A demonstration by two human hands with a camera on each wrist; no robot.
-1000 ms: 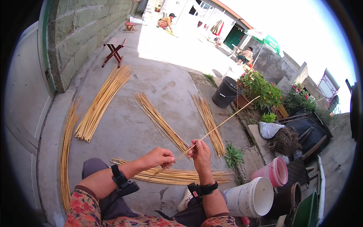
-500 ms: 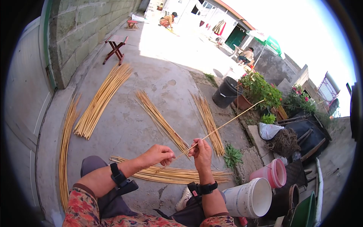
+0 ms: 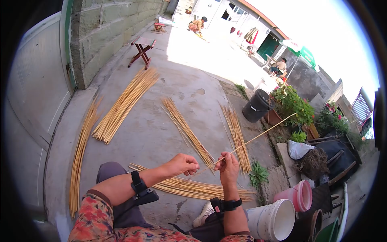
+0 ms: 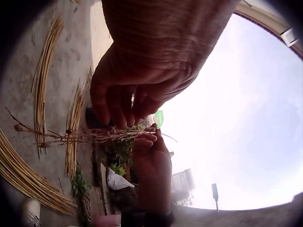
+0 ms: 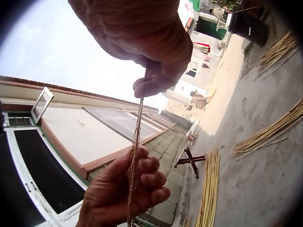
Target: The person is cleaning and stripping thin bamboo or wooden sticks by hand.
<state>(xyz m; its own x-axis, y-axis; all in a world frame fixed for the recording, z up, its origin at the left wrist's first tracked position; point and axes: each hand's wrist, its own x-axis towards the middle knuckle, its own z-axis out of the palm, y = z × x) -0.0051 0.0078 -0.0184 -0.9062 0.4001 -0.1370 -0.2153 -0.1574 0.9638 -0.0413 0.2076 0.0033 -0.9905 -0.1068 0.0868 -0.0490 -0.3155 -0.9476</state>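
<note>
My right hand [image 3: 227,167] pinches a long, thin straw-coloured stalk [image 3: 262,134] between thumb and fingers. Its bare length slants up to the right. The other end is wispy and branched, reddish, with small knobs [image 4: 70,132], and points leftward past my left hand [image 3: 183,165]. In the left wrist view, the left fingertips hang right at these thin branches. From the right wrist, the left hand [image 5: 123,189] appears with fingers loosely bent and apart, the wisps crossing by its thumb. A bundle of similar stalks [image 3: 193,189] lies on the ground below both hands.
More stalk bundles [image 3: 125,105] lie spread over the concrete. A folding stool [image 3: 142,52] stands beyond them. At right are a white bucket [image 3: 264,222], a pink bucket [image 3: 296,195], a black bucket [image 3: 256,105] and potted plants. Two people [image 3: 197,26] are farther back.
The head view has swung, so the scene sits farther right. Both hands keep nearly the same places, the right still pinching the stalk, whose long end has tipped slightly lower.
</note>
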